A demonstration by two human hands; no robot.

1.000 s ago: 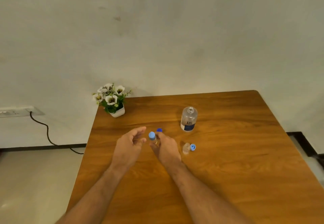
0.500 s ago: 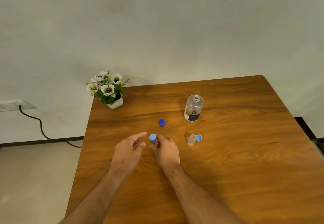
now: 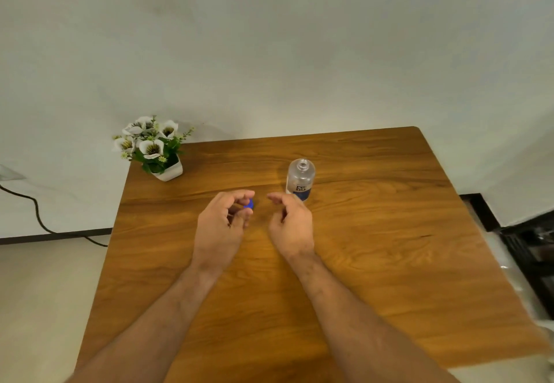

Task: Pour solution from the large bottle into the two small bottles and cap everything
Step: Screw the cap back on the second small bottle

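Note:
The large clear bottle (image 3: 300,179) with a blue label stands upright and uncapped at the table's middle back. My left hand (image 3: 221,223) curls in front of it to the left, thumb and fingertips pinching a dark blue cap (image 3: 248,203). My right hand (image 3: 289,223) hovers just right of it, fingers loosely bent and apart, nothing in them, its fingertips close to the large bottle's base. Neither small bottle shows; both hands cover the spots in front of the large bottle.
A white pot of artificial flowers (image 3: 156,155) sits at the back left corner of the wooden table (image 3: 389,247). A black cable (image 3: 39,218) runs along the wall at left. Dark furniture (image 3: 533,247) stands off the right edge.
My right hand has let go of the capped small bottle and lifted. My left hand has reached forward and closed on the dark blue cap. The camera has tilted and shifted.

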